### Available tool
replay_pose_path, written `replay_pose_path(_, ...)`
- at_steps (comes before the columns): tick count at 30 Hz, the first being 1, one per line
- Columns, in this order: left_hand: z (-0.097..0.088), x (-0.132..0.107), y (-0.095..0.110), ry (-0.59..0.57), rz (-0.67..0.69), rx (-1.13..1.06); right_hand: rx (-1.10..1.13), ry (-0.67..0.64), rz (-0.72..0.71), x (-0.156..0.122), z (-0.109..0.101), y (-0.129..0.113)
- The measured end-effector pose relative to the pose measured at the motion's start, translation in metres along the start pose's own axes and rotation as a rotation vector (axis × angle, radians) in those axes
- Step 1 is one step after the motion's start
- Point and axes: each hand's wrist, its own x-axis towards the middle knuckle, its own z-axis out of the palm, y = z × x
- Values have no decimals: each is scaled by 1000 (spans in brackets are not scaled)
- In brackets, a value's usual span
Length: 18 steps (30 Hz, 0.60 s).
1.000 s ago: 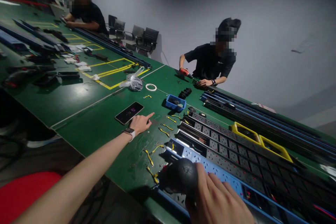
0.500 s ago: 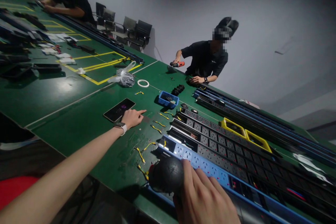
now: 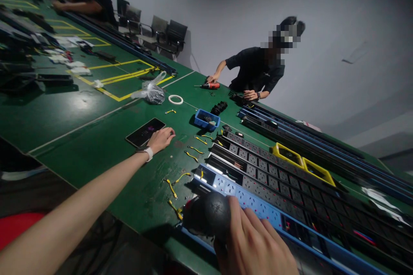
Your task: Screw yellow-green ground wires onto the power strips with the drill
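My left hand reaches far out over the green table, fingers curled loosely down on the surface beside a dark phone; a watch sits on that wrist. My right hand is wrapped round the black rounded end of a power screwdriver at the near edge. It rests by the end of a blue power strip. Short yellow wires lie scattered between my two hands.
Long black power strips and yellow frames run to the right. A small blue bin, a tape ring and a plastic bag lie further out. A person across the table holds a red drill; another person works far left.
My left hand's pointing finger has curled in and the hand has settled near the phone. The person opposite has lowered the red drill to the table. The view has shifted slightly.
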Motion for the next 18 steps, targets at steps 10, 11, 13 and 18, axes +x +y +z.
replay_pose_path(10,7,7,-12,134,-25,-114,-41,-26,-13,-1,-1,-3)
replay_pose_path(11,7,7,-13,144,-23,-129,-36,-26,-10,-1,-2,-3)
replay_pose_path(13,7,8,-12,163,-17,-157,-27,-31,9,1,-2,-4)
replay_pose_path(18,5,6,-9,230,-62,-211,-34,-39,39,5,-5,-8)
